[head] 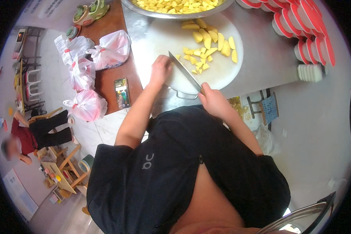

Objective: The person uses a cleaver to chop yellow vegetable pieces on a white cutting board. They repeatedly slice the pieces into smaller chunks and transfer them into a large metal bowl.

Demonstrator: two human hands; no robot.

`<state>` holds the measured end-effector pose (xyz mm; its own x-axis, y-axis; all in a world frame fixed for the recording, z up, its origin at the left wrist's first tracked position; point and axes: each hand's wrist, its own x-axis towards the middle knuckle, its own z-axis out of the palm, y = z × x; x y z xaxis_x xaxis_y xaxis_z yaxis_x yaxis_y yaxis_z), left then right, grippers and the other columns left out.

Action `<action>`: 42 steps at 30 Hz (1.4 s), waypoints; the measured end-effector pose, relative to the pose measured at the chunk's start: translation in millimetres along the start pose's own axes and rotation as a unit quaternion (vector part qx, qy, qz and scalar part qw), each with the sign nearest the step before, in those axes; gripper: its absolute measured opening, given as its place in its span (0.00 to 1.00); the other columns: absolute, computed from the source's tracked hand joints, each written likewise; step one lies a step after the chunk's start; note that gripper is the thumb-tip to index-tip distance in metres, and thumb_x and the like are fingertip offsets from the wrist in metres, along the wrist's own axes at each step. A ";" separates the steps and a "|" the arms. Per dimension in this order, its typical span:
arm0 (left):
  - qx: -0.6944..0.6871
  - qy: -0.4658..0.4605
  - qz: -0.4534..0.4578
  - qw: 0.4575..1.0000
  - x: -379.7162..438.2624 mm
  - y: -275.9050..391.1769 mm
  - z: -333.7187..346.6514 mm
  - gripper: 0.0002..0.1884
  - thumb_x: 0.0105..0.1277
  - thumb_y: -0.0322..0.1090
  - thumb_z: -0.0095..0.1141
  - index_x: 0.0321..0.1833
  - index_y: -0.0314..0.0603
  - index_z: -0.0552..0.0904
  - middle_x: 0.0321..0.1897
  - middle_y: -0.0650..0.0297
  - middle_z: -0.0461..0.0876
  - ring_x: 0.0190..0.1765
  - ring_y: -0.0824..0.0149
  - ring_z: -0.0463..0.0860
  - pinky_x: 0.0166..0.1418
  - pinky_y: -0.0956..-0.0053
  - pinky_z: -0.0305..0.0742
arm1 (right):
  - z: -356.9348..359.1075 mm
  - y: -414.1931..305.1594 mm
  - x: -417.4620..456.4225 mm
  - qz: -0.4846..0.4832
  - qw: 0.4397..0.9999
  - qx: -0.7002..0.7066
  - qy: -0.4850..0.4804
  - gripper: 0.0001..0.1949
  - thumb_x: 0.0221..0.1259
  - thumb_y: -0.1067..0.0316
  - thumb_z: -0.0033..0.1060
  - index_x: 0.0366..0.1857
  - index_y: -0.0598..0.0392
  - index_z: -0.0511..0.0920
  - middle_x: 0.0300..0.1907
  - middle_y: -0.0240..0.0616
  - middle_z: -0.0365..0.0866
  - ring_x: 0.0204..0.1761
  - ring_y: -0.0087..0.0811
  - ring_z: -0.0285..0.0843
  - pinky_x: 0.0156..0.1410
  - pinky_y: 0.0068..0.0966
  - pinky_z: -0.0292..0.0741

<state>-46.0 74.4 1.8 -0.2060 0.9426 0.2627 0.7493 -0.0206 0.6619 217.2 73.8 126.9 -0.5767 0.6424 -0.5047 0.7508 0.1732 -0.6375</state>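
My right hand (213,101) grips the handle of a kitchen knife (186,71), whose blade slants across a round white cutting board (161,38). Curled at the board's left edge, my left hand (161,69) is close beside the blade near its tip. Its fingertips are turned under, and whether they hold a piece is hidden. Small cut potato chunks (194,60) lie to the right of the blade. Longer potato wedges (220,41) are spread farther back on the board. Behind it stands a steel bowl (175,15) full of potato chunks (175,5).
Stacked plastic containers with red rims (298,22) and pale green tubs (309,73) stand on the right. On the wooden tabletop (106,80) at left are a phone (122,93), tied plastic bags (112,51) and potted succulents (84,16). A person (26,134) is farther left.
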 end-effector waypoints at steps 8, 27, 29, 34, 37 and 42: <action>-0.028 -0.088 0.032 0.995 12.9 -12.3 3.0 0.13 0.63 0.25 0.63 0.50 0.40 0.87 0.43 0.53 0.88 0.39 0.53 0.89 0.47 0.64 0.84 | 24.9 41.9 -5.1 -0.039 0.986 0.117 0.109 0.17 0.76 0.59 0.56 0.55 0.60 0.69 0.39 0.64 0.84 0.47 0.68 0.82 0.51 0.55 0.77; 0.175 -0.243 -0.048 0.953 133.5 -27.1 -1.2 0.18 0.71 0.40 0.53 0.60 0.53 0.86 0.54 0.52 0.88 0.53 0.46 0.86 0.57 0.53 0.81 | 22.2 57.2 7.0 -0.029 0.992 0.118 0.019 0.16 0.75 0.57 0.57 0.56 0.56 0.70 0.42 0.62 0.84 0.50 0.63 0.83 0.53 0.51 0.79; 0.129 -0.216 -0.003 0.968 132.6 -30.6 3.1 0.19 0.71 0.40 0.54 0.63 0.56 0.85 0.56 0.52 0.87 0.55 0.47 0.86 0.60 0.54 0.81 | 23.1 57.3 5.0 -0.034 0.993 0.112 0.017 0.17 0.75 0.57 0.57 0.56 0.56 0.69 0.42 0.62 0.84 0.48 0.64 0.83 0.52 0.52 0.78; 0.136 -0.260 0.009 0.956 160.6 26.6 46.5 0.24 0.69 0.41 0.58 0.70 0.65 0.81 0.65 0.55 0.82 0.63 0.49 0.82 0.66 0.57 0.79 | 14.2 44.9 0.8 -0.005 0.999 0.042 -0.009 0.17 0.76 0.57 0.56 0.57 0.55 0.67 0.41 0.62 0.84 0.47 0.66 0.83 0.52 0.54 0.78; 0.123 -0.192 0.067 0.971 166.4 2.9 68.8 0.26 0.68 0.41 0.60 0.70 0.65 0.80 0.71 0.58 0.78 0.65 0.51 0.81 0.66 0.58 0.79 | 17.1 47.3 -0.6 -0.035 0.999 0.029 0.014 0.17 0.76 0.57 0.55 0.57 0.55 0.67 0.40 0.62 0.84 0.47 0.66 0.83 0.52 0.55 0.78; 0.121 -0.214 -0.003 0.969 159.1 -6.5 29.4 0.22 0.65 0.42 0.62 0.64 0.56 0.83 0.57 0.57 0.87 0.56 0.51 0.86 0.61 0.59 0.81 | 27.4 63.6 -1.2 -0.023 0.991 0.125 0.036 0.18 0.75 0.55 0.57 0.56 0.57 0.70 0.40 0.63 0.84 0.47 0.65 0.83 0.51 0.53 0.78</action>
<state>-65.2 234.3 18.6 0.0300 0.9955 -0.0896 0.8850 0.0152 0.4653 256.8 63.6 71.1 -0.5768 0.6915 -0.4349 0.6163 0.0190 -0.7872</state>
